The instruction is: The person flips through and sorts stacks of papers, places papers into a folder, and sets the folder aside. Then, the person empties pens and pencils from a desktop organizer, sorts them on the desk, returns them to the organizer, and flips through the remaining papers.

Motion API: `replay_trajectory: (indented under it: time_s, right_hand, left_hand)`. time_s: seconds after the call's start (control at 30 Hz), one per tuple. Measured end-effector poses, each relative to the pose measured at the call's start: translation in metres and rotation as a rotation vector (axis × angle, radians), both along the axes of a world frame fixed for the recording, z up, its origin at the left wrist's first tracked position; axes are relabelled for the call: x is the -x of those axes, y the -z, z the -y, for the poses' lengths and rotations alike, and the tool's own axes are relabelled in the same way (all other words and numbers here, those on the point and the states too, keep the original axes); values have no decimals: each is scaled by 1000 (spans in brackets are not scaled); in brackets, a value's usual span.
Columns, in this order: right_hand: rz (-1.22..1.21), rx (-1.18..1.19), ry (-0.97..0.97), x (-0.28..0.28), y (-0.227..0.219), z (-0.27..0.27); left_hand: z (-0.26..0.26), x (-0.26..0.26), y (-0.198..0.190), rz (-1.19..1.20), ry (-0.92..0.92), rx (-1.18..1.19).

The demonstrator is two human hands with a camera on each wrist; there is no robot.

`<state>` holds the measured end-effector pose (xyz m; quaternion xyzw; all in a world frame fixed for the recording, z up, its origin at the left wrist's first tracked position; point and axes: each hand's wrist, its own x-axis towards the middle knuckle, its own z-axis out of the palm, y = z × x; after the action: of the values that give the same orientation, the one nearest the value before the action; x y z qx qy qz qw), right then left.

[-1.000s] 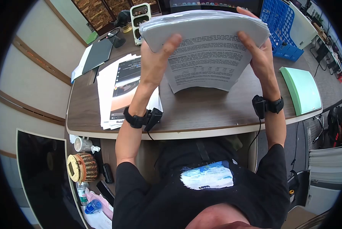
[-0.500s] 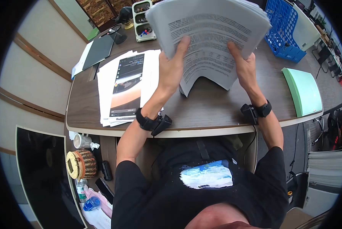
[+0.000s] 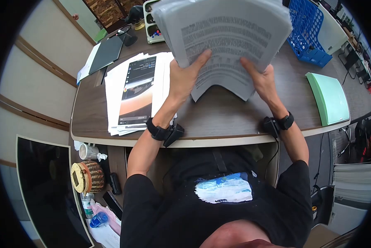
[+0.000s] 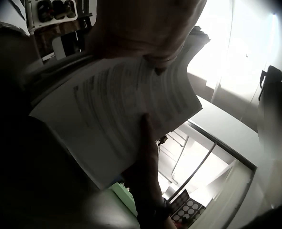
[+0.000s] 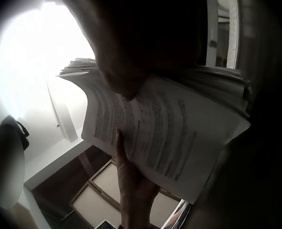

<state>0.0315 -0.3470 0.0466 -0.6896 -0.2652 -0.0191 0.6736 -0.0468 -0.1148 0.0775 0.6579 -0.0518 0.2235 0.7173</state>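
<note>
A thick stack of printed paper [image 3: 226, 35] stands on edge over the desk, bowed so its lower edge arches. My left hand [image 3: 184, 80] grips its left side, thumb across the printed front sheet. On the right side my right hand [image 3: 263, 82] holds it the same way, with the thumb pressing the front. The other fingers of both hands are hidden behind the sheets. In the left wrist view the stack [image 4: 112, 105] curves between the two hands, its edges fanned. The right wrist view shows loose, uneven sheet edges along the top of the stack [image 5: 165, 133].
Loose printed sheets [image 3: 138, 99] lie left on the desk [image 3: 218, 120]. A green paper stack [image 3: 330, 99] sits at the right edge, a blue plastic basket [image 3: 309, 37] behind it. A dark folder [image 3: 106, 53], a pen holder [image 3: 127, 36] and a small tray [image 3: 154, 33] stand at the back left.
The stack has come from a raised, tilted pose to a more bowed one, its front face turned more toward me. Both hands have moved inward and closer together, thumbs lower on the page.
</note>
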Motion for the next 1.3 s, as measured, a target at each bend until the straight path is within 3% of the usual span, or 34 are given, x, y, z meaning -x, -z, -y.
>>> replay_trajectory:
  time_s: [0.1, 0.5, 0.73, 0.8, 0.97, 1.03, 1.07, 1.23, 1.3]
  right_hand:
    - [2, -56, -15, 2, -4, -2]
    - [-84, -16, -58, -1, 18, -1]
    - [0, -44, 13, 9, 9, 7]
    - [-26, -51, 13, 4, 22, 4]
    - [-95, -45, -7, 10, 15, 7]
    - [-46, 87, -24, 10, 11, 15]
    - [-44, 78, 31, 8, 14, 16]
    - [41, -7, -93, 0, 21, 17]
    - [33, -28, -85, 1, 26, 19]
  left_hand:
    - [2, 5, -8, 7, -5, -15]
    - [7, -2, 31, -43, -44, 126]
    - [11, 7, 15, 3, 9, 37]
    - [15, 6, 20, -28, -72, -13]
    - [14, 13, 31, -120, -43, -13]
    - [14, 10, 33, -85, -33, -15]
    - [16, 9, 35, -124, -9, 30]
    - [17, 7, 38, -187, 98, 123]
    - [18, 7, 39, -202, 100, 30]
